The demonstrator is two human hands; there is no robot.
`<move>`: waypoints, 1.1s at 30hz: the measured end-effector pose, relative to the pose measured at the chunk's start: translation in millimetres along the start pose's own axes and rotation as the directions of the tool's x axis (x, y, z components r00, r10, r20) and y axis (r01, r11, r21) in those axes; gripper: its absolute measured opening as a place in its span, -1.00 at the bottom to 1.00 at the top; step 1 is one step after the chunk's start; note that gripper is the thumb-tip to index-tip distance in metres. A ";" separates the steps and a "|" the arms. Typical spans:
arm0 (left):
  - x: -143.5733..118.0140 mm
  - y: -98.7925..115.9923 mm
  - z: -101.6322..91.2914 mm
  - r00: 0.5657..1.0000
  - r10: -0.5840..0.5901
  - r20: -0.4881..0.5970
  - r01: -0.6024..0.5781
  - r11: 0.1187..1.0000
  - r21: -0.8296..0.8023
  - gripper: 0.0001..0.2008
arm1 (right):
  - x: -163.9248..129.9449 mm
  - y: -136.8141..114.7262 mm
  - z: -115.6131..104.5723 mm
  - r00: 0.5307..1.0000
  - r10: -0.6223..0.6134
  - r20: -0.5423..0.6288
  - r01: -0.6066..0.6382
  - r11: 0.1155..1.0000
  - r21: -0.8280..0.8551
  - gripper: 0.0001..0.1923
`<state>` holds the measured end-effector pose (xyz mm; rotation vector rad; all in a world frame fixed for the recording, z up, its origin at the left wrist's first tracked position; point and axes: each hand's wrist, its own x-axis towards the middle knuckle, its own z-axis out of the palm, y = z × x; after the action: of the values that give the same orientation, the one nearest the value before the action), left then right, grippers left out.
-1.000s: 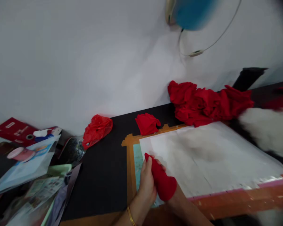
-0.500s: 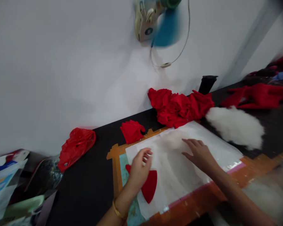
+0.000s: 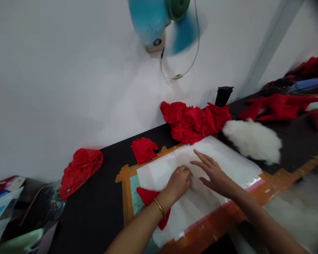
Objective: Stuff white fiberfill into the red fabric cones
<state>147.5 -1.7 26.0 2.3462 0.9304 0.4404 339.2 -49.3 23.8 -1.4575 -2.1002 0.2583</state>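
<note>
Both hands on the white sheet (image 3: 228, 160) at mid-desk (image 3: 100, 197): left hand (image 3: 178, 181) curled, grip closed with knuckles on the sheet; right hand (image 3: 213, 173) flat, fingers spread, holding nothing. Red fabric piece (image 3: 148, 195) lies under the left wrist at the sheet's left edge; white stuffing (image 3: 253, 141) near the far right corner, red cloth heap (image 3: 194, 120) behind

Both forearms come in from the lower edge of the view and reach forward side by side. The left hand (image 3: 178, 181) is curled into a loose fist, knuckles up, pressing downward, a thin gold bangle round its wrist. The right hand (image 3: 212, 173) lies flat, palm down, fingers (image 3: 201, 157) stretched and slightly spread, just beside the left, nearly touching it.
</note>
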 end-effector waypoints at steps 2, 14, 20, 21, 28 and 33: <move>-1.6 -3.3 -2.0 1.000 0.003 0.008 -0.003 1.000 0.024 -0.78 | 9.2 6.5 6.2 0.979 -0.084 0.186 0.090 0.996 -0.027 -0.27; -48.3 -55.2 -59.1 0.972 -0.148 -0.181 0.160 0.986 0.052 -0.69 | 16.2 73.4 -2.2 0.996 0.093 -0.007 -0.091 0.953 -0.290 -0.66; -70.5 -60.2 -71.2 0.964 -0.108 -0.243 0.086 0.991 -0.098 -0.47 | 14.0 24.2 -8.2 0.990 0.034 -0.139 -0.051 0.992 -0.115 -0.62; -72.3 -63.1 -71.5 0.951 -0.151 -0.271 0.121 0.985 -0.122 -0.46 | 16.8 9.0 -0.3 0.992 0.068 -0.107 -0.068 0.998 0.000 -0.63; -58.3 -78.5 -54.1 0.884 -0.376 -0.277 0.363 0.927 -0.100 -0.81 | 68.9 -61.5 81.2 0.969 0.163 0.184 -0.210 0.937 0.279 -0.46; -65.6 -78.2 -59.3 0.887 -0.358 -0.293 0.357 0.932 -0.061 -0.85 | 78.3 -47.2 87.7 0.969 0.161 0.186 -0.193 0.967 0.166 -0.79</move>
<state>32.0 21.5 18.4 2.0681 1.4707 0.6534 234.1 17.0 -0.2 -1.5597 -2.0157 0.6504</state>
